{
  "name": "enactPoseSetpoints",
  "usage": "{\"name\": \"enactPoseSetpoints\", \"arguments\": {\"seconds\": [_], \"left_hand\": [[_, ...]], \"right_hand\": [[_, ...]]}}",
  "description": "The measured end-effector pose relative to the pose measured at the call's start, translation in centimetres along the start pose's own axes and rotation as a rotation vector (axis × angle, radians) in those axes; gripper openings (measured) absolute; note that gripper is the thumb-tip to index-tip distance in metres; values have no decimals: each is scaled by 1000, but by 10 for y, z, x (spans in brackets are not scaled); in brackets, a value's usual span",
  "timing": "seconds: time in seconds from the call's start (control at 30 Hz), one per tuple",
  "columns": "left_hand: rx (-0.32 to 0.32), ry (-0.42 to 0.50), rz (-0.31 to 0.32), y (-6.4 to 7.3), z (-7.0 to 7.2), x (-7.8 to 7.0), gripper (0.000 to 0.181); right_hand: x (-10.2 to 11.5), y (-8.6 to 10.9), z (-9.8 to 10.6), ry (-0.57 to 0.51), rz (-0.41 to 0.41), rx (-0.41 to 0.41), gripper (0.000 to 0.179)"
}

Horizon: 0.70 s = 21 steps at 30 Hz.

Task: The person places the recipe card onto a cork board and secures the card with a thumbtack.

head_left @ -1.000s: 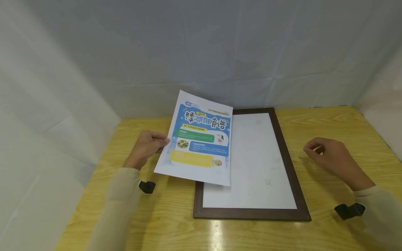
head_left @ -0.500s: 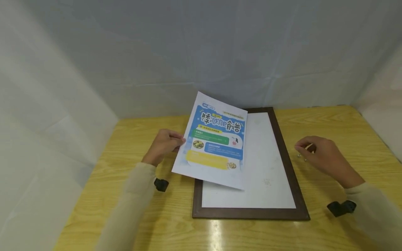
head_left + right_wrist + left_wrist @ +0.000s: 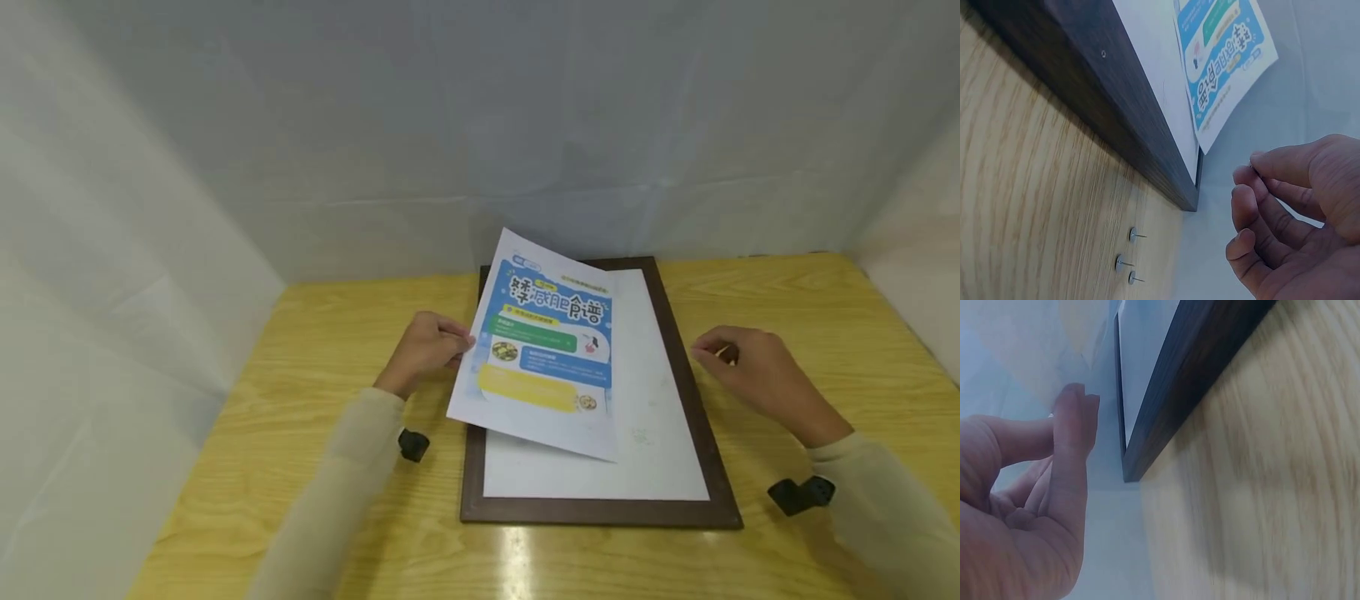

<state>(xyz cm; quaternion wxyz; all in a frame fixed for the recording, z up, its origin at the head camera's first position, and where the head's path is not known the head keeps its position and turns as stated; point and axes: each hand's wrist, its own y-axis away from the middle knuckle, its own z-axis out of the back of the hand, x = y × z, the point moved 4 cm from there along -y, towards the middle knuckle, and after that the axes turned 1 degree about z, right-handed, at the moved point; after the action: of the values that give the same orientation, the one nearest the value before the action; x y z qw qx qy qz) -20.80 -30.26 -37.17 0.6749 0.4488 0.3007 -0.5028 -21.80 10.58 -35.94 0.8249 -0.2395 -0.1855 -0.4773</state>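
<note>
One printed sheet (image 3: 538, 348), pinched in your left hand (image 3: 427, 348), slants over one framed board (image 3: 660, 442) beside three pins (image 3: 1119, 263); whether your right hand (image 3: 765, 371), fingertips together, holds anything, I can't tell.

The sheet (image 3: 536, 346) is white and blue; its bands (image 3: 565, 367) are green, blue and, nearest, yellow. The board (image 3: 645, 375) is white, its frame (image 3: 600, 510) dark brown. The table (image 3: 337, 333) is yellow with wood grain. The sleeves (image 3: 885, 508) are beige, the pins (image 3: 1120, 262) silver, the far cloth (image 3: 480, 108) grey.
</note>
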Motion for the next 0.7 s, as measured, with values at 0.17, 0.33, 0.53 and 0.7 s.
{"name": "enactPoseSetpoints", "arguments": {"seconds": [0.17,0.33,0.53,0.7], "left_hand": [[8,10,9,1,-11,1,21],[4,-5,7,3,-21,1,18],[9,-23,4,6,-32,-1,18],[16,-63,-17,7,-35,-3,17]], "right_hand": [[2,-1,-1,0,8,-9,13],[3,-3,-3,4,-12,-1,16],[3,-3,-6,8,-36,8,18],[5,-2,-11,-14,-48,-3,19]]}}
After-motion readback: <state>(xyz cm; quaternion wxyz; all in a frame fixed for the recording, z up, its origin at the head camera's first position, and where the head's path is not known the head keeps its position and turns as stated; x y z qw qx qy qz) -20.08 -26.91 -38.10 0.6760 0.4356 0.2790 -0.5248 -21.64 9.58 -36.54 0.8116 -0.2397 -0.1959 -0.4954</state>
